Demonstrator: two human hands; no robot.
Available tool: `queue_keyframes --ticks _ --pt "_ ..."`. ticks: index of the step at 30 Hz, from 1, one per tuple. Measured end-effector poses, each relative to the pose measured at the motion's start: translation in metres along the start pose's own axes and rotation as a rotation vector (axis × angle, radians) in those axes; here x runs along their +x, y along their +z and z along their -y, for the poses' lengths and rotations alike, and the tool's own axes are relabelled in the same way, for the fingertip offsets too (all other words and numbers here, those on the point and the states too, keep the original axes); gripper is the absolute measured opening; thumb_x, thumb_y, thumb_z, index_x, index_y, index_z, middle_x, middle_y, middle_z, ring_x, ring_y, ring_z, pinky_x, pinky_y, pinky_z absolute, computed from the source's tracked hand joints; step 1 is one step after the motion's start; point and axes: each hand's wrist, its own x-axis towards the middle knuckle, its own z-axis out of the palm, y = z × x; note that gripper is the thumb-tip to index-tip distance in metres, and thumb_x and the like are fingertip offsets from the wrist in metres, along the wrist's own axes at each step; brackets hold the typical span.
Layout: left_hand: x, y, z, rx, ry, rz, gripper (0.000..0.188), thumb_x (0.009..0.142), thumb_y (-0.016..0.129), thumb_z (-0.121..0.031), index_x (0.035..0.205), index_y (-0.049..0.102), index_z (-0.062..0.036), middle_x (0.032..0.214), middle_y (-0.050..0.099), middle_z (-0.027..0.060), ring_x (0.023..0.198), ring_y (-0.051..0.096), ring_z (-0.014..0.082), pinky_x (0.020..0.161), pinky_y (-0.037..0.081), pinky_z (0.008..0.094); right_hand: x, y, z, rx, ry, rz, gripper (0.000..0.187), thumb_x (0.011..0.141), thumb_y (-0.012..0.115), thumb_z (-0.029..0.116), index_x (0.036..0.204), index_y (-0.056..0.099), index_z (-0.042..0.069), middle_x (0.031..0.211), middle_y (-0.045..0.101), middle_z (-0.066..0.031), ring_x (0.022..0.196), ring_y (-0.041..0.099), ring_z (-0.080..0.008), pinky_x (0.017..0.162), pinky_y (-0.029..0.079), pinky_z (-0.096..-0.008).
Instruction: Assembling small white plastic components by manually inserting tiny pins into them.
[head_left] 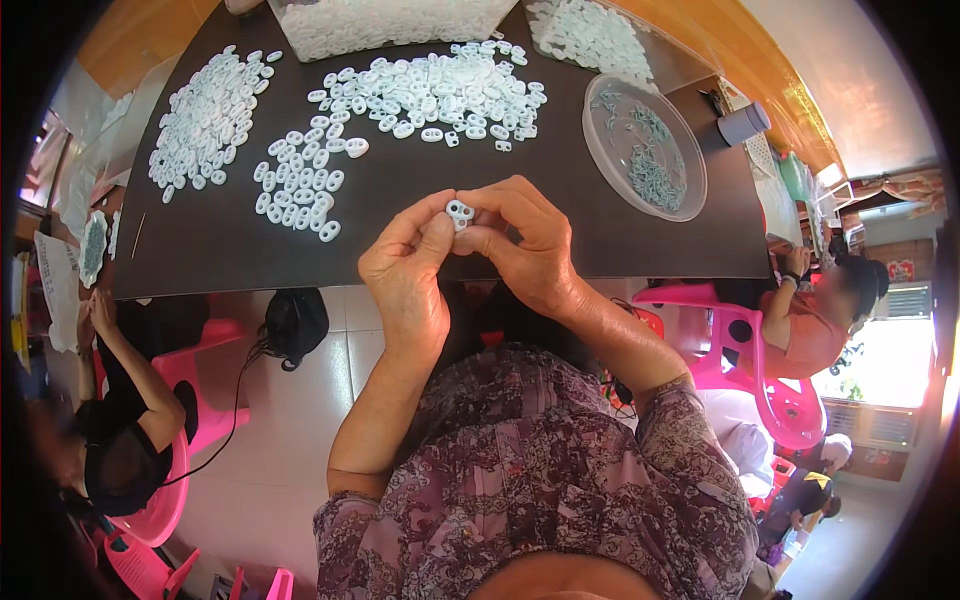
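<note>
The small white piece [460,211] sits right between the fingertips of both hands, above the near edge of the table [660,250], so neither hand is nearer to it. Two dark holes show in its upper part, set side by side, so that the long axis there runs roughly left to right, across the gap between the hands; a further hole shows just below, and whether that belongs to a second piece pressed against the first cannot be told. The left hand [408,265] pinches it from the left, thumb at the lower side and fingers curled behind; the right hand [530,250] closes on it from the right, the thumb low and the index finger arched over. Both sets of fingers are thus closed and gripping. Off to the left, a loose cluster of white pieces [300,180] lies flat on the table, nearer to the left hand, while a larger heap [430,95] spreads beyond the fingertips. A clear round tray [612,165] with small green parts [656,180] stands to the right, beyond the right hand and nearer to it.
</note>
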Motion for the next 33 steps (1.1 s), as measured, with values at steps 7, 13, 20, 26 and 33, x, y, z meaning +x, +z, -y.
queue_keyframes --ticks 7,13,20,26,33 --pt "0.001 -0.008 0.006 0.128 0.113 0.063 0.018 0.085 0.06 -0.002 0.101 0.062 0.0063 0.087 0.064 0.0095 0.068 0.055 0.0121 0.062 0.046 0.023 -0.004 0.003 0.002 0.064 0.032 -0.025 0.026 0.074 0.066 -0.006 0.1 0.063 -0.001 0.092 0.058 -0.0082 0.073 0.059 -0.0106 0.062 0.048 -0.0223" --pt "0.003 -0.011 0.002 0.113 0.094 0.11 0.021 0.083 0.063 0.0 0.103 0.061 0.006 0.078 0.061 0.0046 0.065 0.052 0.0082 0.058 0.045 0.0198 -0.005 0.006 0.006 0.088 0.022 -0.066 0.029 0.07 0.068 -0.005 0.099 0.063 0.0 0.085 0.058 -0.0086 0.067 0.056 -0.0134 0.058 0.047 -0.0245" --pt "0.001 -0.01 0.003 0.11 0.116 0.126 0.02 0.082 0.064 -0.003 0.1 0.062 0.0062 0.079 0.061 0.0056 0.064 0.052 0.0092 0.058 0.044 0.0205 -0.007 0.007 0.006 0.139 0.057 -0.082 0.03 0.071 0.067 -0.006 0.101 0.064 0.0 0.089 0.058 -0.0073 0.072 0.057 -0.012 0.06 0.047 -0.0244" --pt "0.0 -0.011 0.008 0.107 0.19 0.124 0.018 0.084 0.063 -0.004 0.099 0.062 0.0059 0.076 0.058 0.0035 0.065 0.05 0.0083 0.059 0.044 0.0199 -0.01 0.012 0.006 0.116 0.034 -0.103 0.03 0.072 0.066 -0.005 0.101 0.064 0.001 0.089 0.059 -0.0087 0.073 0.057 -0.0154 0.061 0.048 -0.0253" --pt "-0.003 -0.01 0.01 0.065 0.293 0.136 0.018 0.085 0.063 -0.006 0.099 0.062 0.0052 0.08 0.056 0.0034 0.063 0.049 0.0085 0.058 0.044 0.0205 -0.011 0.016 0.008 0.009 -0.094 -0.161 0.029 0.075 0.063 -0.006 0.104 0.061 -0.002 0.089 0.059 -0.0101 0.071 0.056 -0.0163 0.06 0.048 -0.0258"
